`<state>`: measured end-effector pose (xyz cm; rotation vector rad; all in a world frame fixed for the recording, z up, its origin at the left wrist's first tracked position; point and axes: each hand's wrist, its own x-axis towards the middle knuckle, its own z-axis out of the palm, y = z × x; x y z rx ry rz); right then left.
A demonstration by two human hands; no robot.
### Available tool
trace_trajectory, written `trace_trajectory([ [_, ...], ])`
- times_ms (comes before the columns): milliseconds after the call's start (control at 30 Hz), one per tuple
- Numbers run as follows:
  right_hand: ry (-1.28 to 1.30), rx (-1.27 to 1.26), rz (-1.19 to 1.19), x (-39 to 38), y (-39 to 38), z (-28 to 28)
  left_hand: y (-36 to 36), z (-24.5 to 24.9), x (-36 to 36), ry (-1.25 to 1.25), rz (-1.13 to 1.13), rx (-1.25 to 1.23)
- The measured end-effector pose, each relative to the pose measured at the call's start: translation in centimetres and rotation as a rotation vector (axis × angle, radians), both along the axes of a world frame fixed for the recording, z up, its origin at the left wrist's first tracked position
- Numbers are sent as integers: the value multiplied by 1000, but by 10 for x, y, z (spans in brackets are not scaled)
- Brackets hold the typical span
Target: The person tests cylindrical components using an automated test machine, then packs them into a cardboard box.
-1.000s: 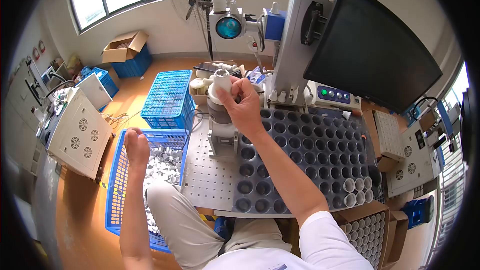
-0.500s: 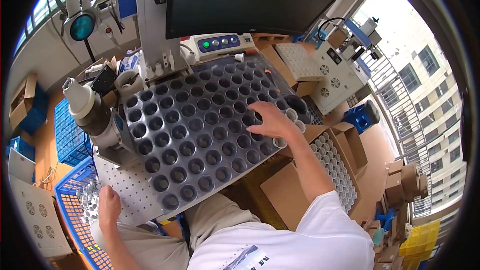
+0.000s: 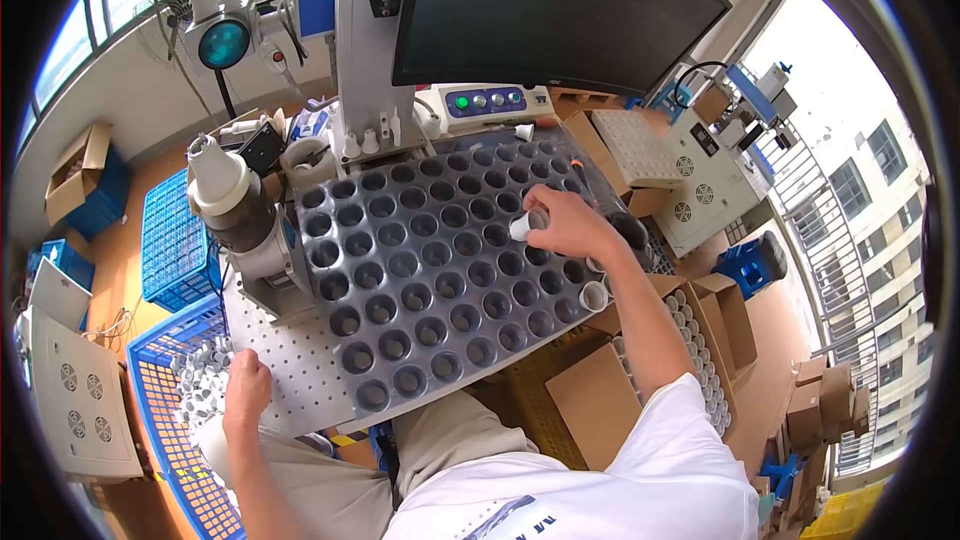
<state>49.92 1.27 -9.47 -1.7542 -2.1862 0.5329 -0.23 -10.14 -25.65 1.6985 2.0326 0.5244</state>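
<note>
My right hand (image 3: 568,225) pinches a small white plastic cup (image 3: 519,228) just over the right part of a dark tray (image 3: 405,263) with rows of round pockets. A few white cups (image 3: 593,296) stand at the tray's right edge, below my right wrist. My left hand (image 3: 247,387) is closed in a fist by the edge of a perforated metal plate (image 3: 290,365). Whether anything lies inside those fingers is hidden. Left of that hand, a blue basket (image 3: 150,365) holds many small white parts (image 3: 203,375).
Above the tray rises a monitor (image 3: 550,20) on a grey column. A grey-and-white microscope-like device (image 3: 240,210) stands at the tray's left. Beyond the right edge, a cardboard box (image 3: 725,315) contains rows of white cups. A control box (image 3: 480,105) with knobs sits behind.
My right hand now has a white cup in its fingers; before, its fingers were spread over the pockets. The whole view has shifted, while my left hand stays closed near the basket.
</note>
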Motion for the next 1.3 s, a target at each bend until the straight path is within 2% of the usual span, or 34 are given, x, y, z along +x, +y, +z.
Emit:
trace_trajectory([
  [100, 299, 3, 38, -43, 38, -38, 7, 6, 6, -4, 12, -26],
  [300, 640, 289, 2, -111, 83, -107, 5, 5, 7, 71, 1, -31],
  [500, 630, 400, -86, -113, 86, -129, 1, 16, 15, 76, -12, -118],
  [767, 640, 364, -97, -115, 84, -123, 3, 38, 25, 77, -21, -203],
  [1300, 667, 362, -83, -115, 84, -122, 2, 27, 20, 76, -57, -126],
])
